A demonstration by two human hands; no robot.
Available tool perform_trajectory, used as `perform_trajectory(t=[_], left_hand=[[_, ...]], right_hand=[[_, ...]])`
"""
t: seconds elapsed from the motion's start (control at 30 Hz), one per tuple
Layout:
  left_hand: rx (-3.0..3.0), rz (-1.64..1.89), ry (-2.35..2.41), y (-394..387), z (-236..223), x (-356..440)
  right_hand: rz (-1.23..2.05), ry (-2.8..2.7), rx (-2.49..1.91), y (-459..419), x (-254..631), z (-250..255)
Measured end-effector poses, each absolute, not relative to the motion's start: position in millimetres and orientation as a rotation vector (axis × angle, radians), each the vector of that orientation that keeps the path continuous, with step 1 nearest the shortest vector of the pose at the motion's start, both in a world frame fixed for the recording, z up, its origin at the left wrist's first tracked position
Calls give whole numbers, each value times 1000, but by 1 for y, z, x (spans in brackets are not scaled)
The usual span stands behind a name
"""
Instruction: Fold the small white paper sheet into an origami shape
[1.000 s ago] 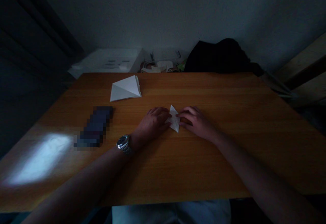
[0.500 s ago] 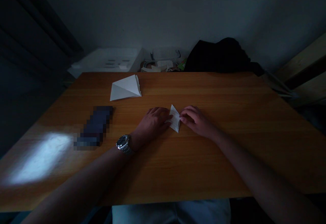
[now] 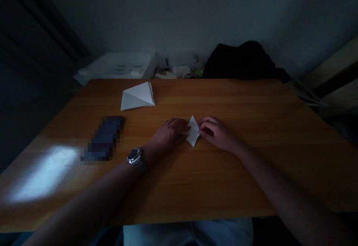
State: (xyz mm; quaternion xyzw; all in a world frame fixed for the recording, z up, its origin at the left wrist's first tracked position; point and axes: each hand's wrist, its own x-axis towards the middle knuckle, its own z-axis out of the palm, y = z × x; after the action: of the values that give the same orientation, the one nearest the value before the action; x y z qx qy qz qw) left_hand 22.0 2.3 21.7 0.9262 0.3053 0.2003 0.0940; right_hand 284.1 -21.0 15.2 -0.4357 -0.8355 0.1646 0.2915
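Note:
A small piece of folded white paper [image 3: 193,132], diamond-shaped, lies on the wooden table between my two hands. My left hand [image 3: 171,132], with a metal watch [image 3: 135,158] on its wrist, has its fingers closed on the paper's left corner. At the right corner, the thumb and forefinger of my right hand [image 3: 214,131] pinch the paper's edge. The fingertips cover both side corners, while the upper and lower points show.
A larger folded sheet of white paper [image 3: 138,96] lies at the back left. Nearer on the left is a blurred dark flat object [image 3: 106,137]. Behind the table [image 3: 237,186] stand a white plastic bin [image 3: 123,61] and black cloth [image 3: 240,61].
My right hand has drawn its fingertips together into a pinch at the paper's right corner. The paper has turned slightly and shows a wider diamond shape. My left hand has barely moved.

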Motion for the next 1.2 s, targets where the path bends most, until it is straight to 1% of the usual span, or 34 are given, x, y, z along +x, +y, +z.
perform_trajectory(t=[0.4,0.63,1.2], left_hand=[[2700,650,687,1,21,24],[2624,593,700,0,22,23],[2618,570,639,-1,28,22]], right_hand=[[470,-2275,-1109,-24,286,20],[604,-2287,-1027,-28,281,22],[694,-2223,-1027,-27,283,18]])
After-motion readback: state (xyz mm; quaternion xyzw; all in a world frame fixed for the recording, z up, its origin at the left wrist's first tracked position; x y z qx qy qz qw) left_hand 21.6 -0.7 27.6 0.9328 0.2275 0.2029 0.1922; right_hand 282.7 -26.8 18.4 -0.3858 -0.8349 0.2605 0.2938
